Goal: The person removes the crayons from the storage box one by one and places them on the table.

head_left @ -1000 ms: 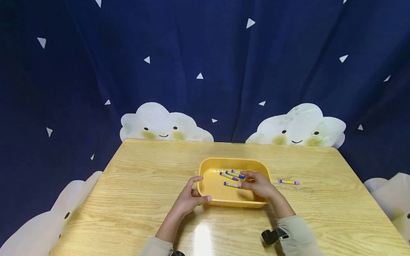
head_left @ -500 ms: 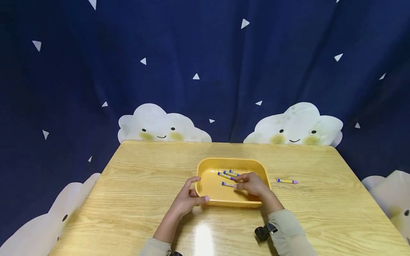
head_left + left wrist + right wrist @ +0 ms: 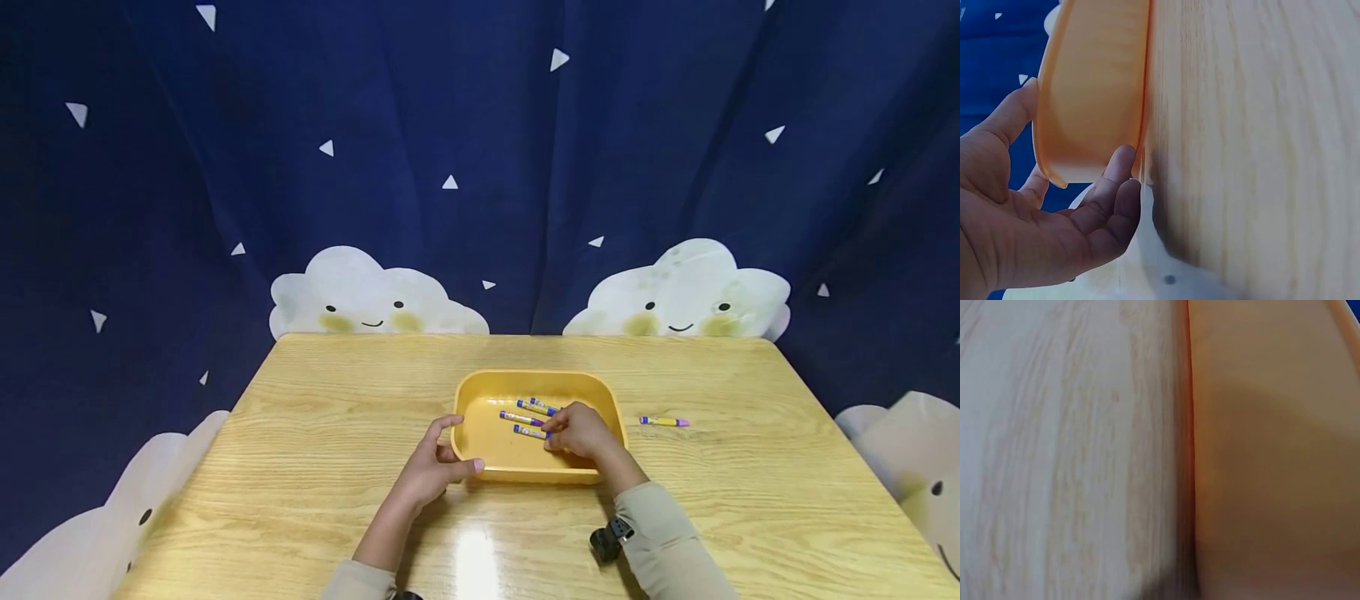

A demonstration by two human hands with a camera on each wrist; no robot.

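In the head view, my left hand (image 3: 426,477) grips the left end of a shallow yellow plastic tray (image 3: 536,476). The left wrist view shows the thumb at the tray's rim and fingertips against its wall (image 3: 1094,94). My right hand (image 3: 583,432) reaches inside, thumb and forefinger pinching at the right end of a short yellow crayon (image 3: 529,432) with a blue end. A purple-tipped crayon (image 3: 519,418) lies just behind, its tip by the forefinger. Farther back, another crayon (image 3: 542,406) overlaps one more, partly hidden. The right wrist view shows no hand, only the tray's outer wall (image 3: 1260,456) and tabletop.
A loose pink-tipped crayon (image 3: 663,422) lies on the wooden table (image 3: 337,392), right of the tray. Behind the table hangs a dark blue curtain (image 3: 420,100) with white triangles and smiling clouds. A black wrist camera (image 3: 606,542) sits on the right sleeve.
My right hand has closed in on the crayons' right ends. The purple-tipped crayon has turned and moved nearer the front one, more parallel to it. My left hand keeps its grip on the tray.
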